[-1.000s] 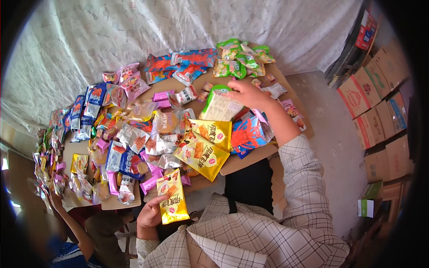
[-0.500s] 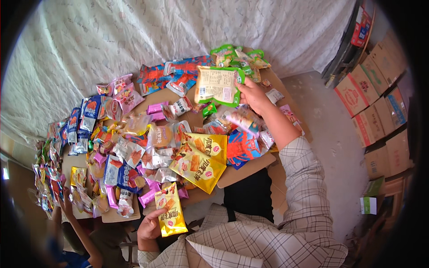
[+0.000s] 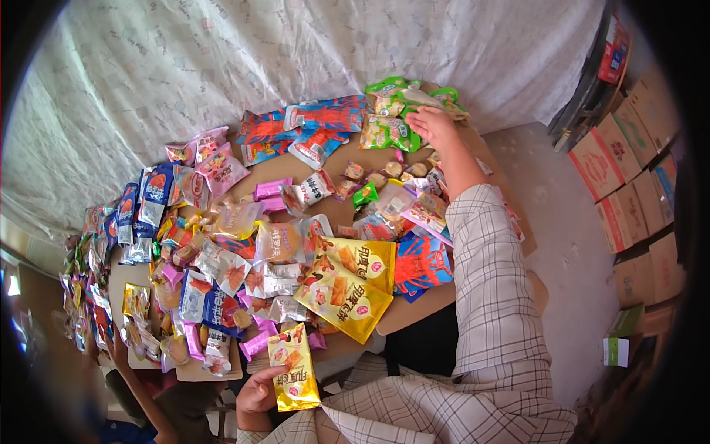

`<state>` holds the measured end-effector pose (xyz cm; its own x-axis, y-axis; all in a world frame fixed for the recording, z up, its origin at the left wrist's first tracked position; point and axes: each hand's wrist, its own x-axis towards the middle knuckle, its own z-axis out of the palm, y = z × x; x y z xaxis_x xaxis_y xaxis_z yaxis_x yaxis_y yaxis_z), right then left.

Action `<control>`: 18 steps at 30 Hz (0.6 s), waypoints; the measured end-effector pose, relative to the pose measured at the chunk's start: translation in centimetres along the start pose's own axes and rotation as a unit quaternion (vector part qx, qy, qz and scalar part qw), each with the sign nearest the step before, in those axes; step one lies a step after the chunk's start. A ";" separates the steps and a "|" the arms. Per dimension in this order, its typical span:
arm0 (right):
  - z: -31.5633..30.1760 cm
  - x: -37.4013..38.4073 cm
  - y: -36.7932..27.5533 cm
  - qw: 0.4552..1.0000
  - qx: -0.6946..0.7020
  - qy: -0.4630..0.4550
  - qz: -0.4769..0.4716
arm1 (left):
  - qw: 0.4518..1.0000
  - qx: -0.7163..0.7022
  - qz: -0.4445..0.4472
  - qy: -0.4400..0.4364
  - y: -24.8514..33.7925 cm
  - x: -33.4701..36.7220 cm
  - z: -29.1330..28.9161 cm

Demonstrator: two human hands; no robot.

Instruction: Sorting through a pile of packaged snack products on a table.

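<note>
Right hand (image 3: 433, 126) stretched far across table (image 3: 414, 314), fingers closed on green-white packet (image 3: 414, 100) atop green pile. Left hand (image 3: 259, 391) clamped on yellow packet (image 3: 294, 368) at near edge. Risk: sleeve (image 3: 481, 244) sweeping loose snacks off, pile toppling.

Across the middle of the frame we see a brown table (image 3: 414, 314) covered in snack packets. Two big yellow chip bags (image 3: 353, 285) lie near its lower centre, beside a blue packet (image 3: 421, 263). A white cloth (image 3: 222, 59) fills the upper left, and cardboard boxes (image 3: 629, 192) stack along the right edge.
</note>
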<state>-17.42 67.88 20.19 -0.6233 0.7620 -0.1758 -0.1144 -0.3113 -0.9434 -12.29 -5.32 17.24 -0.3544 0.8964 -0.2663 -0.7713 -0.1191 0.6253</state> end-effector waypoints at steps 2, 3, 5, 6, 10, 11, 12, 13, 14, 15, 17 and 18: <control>-0.3 -0.5 0.9 0.999 -0.044 0.009 0.025 | 1.000 -0.003 0.003 -0.006 0.0 0.0 0.0; -0.4 -0.7 1.1 0.996 -0.088 -0.005 0.026 | 1.000 -0.005 0.000 -0.007 0.0 0.0 0.0; -1.1 -1.0 1.5 0.984 -0.172 -0.029 0.029 | 1.000 0.001 0.001 -0.008 0.0 0.0 0.0; -1.6 -1.0 1.5 0.983 -0.185 0.002 0.002 | 1.000 0.002 0.000 -0.008 0.0 0.0 0.1; -4.5 0.2 1.6 0.949 -0.203 0.169 -0.171 | 1.000 0.000 0.004 -0.012 -0.1 0.0 0.0; -5.4 0.5 1.6 0.926 -0.202 0.240 -0.208 | 1.000 0.000 0.004 -0.013 -0.2 0.0 -0.1; -6.3 0.5 1.5 0.925 -0.197 0.227 -0.232 | 1.000 -0.002 0.004 -0.013 -0.2 0.0 -0.1; -6.8 0.6 1.4 0.926 -0.192 0.220 -0.241 | 1.000 0.004 0.002 -0.013 -0.1 0.0 -0.2; -7.0 0.8 1.4 0.926 -0.186 0.212 -0.250 | 1.000 0.008 -0.001 -0.011 -0.1 0.0 -0.2; -7.1 0.9 1.3 0.930 -0.219 0.192 -0.226 | 1.000 0.007 -0.004 -0.009 -0.2 0.0 -0.2; -7.1 0.8 1.2 0.931 -0.275 0.142 -0.196 | 1.000 0.009 -0.010 -0.012 -0.1 0.0 -0.2; -6.8 1.0 1.2 0.928 -0.289 0.146 -0.185 | 1.000 0.013 -0.012 -0.003 -0.1 0.0 -0.1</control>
<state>-12.93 72.13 17.03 -0.3776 0.9040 0.2005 0.2079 0.2938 -0.9330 -12.30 -5.40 17.12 -0.3325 0.9014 -0.2772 -0.7650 -0.0860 0.6382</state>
